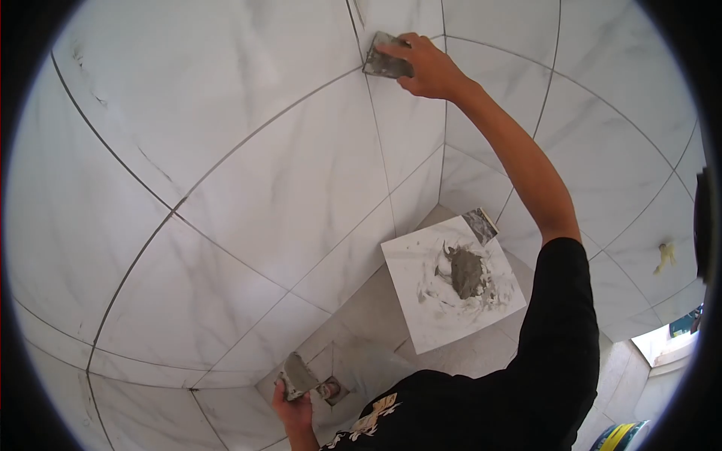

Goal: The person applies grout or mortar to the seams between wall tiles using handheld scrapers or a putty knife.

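My right hand (429, 68) is raised to the tiled wall (293, 165) and grips a flat, grey-smeared pad (387, 56). The pad lies against the wall where grout lines cross, close to the corner. Low on the left, my left hand (293, 410) holds a small flat piece carrying grey paste (299, 376). Between my arms, a white square board (410, 301) rests on the floor with a mound of grey paste (468, 272) on it. A small smeared strip (480, 225) lies at the board's upper corner.
A floor opening with a pipe (331, 388) is just right of my left hand. Something yellowish (665, 257) sticks out of the right wall (602, 150). A bucket with a yellow band (620, 437) stands at the lower right. A dark object (705, 225) sits at the right edge.
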Motion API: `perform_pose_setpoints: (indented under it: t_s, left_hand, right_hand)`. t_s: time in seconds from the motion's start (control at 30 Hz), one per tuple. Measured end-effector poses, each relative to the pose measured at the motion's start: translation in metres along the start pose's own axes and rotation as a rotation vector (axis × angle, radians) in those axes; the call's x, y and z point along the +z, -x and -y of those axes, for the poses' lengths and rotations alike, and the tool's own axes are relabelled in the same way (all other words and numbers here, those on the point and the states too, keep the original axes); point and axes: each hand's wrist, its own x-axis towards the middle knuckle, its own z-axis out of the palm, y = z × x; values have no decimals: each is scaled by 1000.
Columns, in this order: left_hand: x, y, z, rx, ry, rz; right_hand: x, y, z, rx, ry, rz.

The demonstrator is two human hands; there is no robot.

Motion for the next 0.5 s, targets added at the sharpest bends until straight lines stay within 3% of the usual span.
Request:
perform_pose_setpoints:
  t_s: [0.07,0.13,0.23,0.27,0.33,0.37,0.43,0.47,0.5]
  left_hand:
    - [13,2,0,20,-12,-47]
    - [17,0,2,42,-34,-100]
    - [11,3,6,36,-35,-84]
    - [9,1,10,52,-3,-87]
    - [5,8,15,62,37,-103]
    - [6,8,13,32,33,-74]
    - [22,2,15,8,33,-31]
    - [42,2,17,22,14,-96]
    - [51,4,15,37,-16,-169]
  right_hand:
    - [-4,-11,-1,-49,-54,-108]
    - [-2,-27,0,-246,-160,-287]
    - [34,-22,-10,-279,-137,-287]
    - [39,-14,-18,-279,-139,-285]
    - [30,8,-32,-197,172,-89]
    - [20,14,-36,-228,251,-88]
    - [-2,-5,-28,-111,103,-100]
    - [-19,-17,-16,10,-53,-104]
    - [-41,-38,-5,-1,-85,-171]
